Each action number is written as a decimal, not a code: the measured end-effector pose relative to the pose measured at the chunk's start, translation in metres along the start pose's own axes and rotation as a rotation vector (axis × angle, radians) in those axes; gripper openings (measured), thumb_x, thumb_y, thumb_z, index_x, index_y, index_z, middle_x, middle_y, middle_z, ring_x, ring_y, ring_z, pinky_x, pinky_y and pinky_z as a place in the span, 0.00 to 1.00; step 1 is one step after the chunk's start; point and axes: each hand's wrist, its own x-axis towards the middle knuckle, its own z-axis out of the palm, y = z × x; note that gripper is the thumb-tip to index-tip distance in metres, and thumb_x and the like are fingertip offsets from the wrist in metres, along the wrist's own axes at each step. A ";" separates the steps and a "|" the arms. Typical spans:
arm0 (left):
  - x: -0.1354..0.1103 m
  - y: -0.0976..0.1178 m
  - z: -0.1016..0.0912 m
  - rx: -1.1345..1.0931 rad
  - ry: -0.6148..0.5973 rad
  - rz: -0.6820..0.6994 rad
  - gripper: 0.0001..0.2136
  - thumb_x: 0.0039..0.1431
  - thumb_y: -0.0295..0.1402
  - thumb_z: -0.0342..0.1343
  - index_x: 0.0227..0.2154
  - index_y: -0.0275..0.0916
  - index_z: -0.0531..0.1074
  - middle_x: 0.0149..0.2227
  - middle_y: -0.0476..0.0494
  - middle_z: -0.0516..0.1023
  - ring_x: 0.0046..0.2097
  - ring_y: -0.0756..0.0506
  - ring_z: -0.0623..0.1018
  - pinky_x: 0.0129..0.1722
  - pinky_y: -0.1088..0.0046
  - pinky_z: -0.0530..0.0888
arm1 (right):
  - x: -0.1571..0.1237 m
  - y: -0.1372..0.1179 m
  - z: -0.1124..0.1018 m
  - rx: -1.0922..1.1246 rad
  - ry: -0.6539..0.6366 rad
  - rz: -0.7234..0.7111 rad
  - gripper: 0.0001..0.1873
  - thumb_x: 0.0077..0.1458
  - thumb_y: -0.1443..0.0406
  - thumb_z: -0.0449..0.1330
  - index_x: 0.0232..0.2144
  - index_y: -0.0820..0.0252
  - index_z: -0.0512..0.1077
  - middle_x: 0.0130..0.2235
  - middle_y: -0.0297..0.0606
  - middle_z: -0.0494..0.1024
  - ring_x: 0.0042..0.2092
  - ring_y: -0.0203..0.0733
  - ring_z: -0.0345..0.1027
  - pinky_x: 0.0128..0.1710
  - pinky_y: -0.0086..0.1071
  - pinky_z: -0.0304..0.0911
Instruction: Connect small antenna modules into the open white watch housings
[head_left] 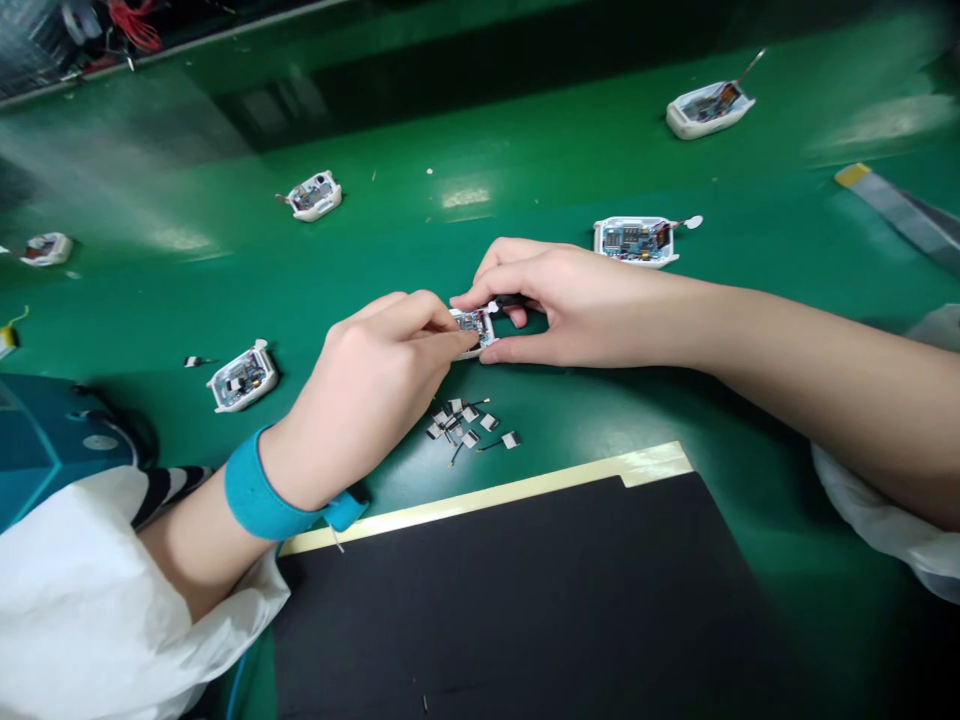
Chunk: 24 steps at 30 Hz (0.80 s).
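In the middle of the bench, a small white device casing with a circuit board (474, 326) lies between my two hands. My right hand (555, 300) grips its right end, thumb at the near edge and index finger at the far edge. A dark object (511, 300) shows under the right fingers, its kind unclear. My left hand (390, 370), with a teal wrist strap (262, 490), has its fingers pinched together over the board; anything inside the pinch is hidden. Just below lies a loose pile of small antenna-like parts with short black leads (454, 425).
Similar open casings stand around: one at left (244, 378), one behind my right hand (636, 240), others further back (709, 108), (313, 196). A black mat (525, 600) with a yellow-taped edge lies in front. A blue box (60, 440) sits at left, a grey strip (907, 215) at right.
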 end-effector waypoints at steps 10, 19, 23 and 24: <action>-0.001 0.000 0.001 0.016 0.048 0.021 0.09 0.56 0.29 0.47 0.33 0.41 0.72 0.33 0.48 0.73 0.33 0.48 0.72 0.29 0.73 0.70 | 0.000 0.001 0.001 -0.001 0.012 -0.012 0.17 0.48 0.59 0.57 0.40 0.61 0.67 0.35 0.33 0.62 0.35 0.32 0.58 0.36 0.29 0.55; -0.002 0.003 0.000 -0.013 0.041 -0.010 0.09 0.56 0.29 0.47 0.33 0.40 0.72 0.33 0.47 0.73 0.34 0.47 0.73 0.29 0.71 0.71 | 0.001 -0.001 -0.001 0.010 0.005 0.007 0.18 0.47 0.60 0.58 0.40 0.63 0.67 0.36 0.36 0.63 0.33 0.31 0.56 0.34 0.28 0.54; -0.001 0.003 0.001 -0.013 0.046 -0.001 0.09 0.56 0.29 0.47 0.33 0.40 0.73 0.33 0.46 0.73 0.34 0.46 0.73 0.28 0.71 0.71 | 0.000 0.000 0.000 0.024 0.005 -0.014 0.18 0.48 0.60 0.57 0.41 0.64 0.66 0.36 0.37 0.62 0.33 0.31 0.56 0.35 0.28 0.54; -0.001 0.002 0.001 -0.011 0.050 0.001 0.09 0.56 0.29 0.47 0.33 0.40 0.73 0.33 0.46 0.73 0.33 0.47 0.73 0.28 0.71 0.71 | 0.000 0.000 0.000 0.025 0.002 -0.010 0.18 0.48 0.60 0.57 0.42 0.64 0.66 0.37 0.37 0.62 0.34 0.32 0.56 0.35 0.28 0.54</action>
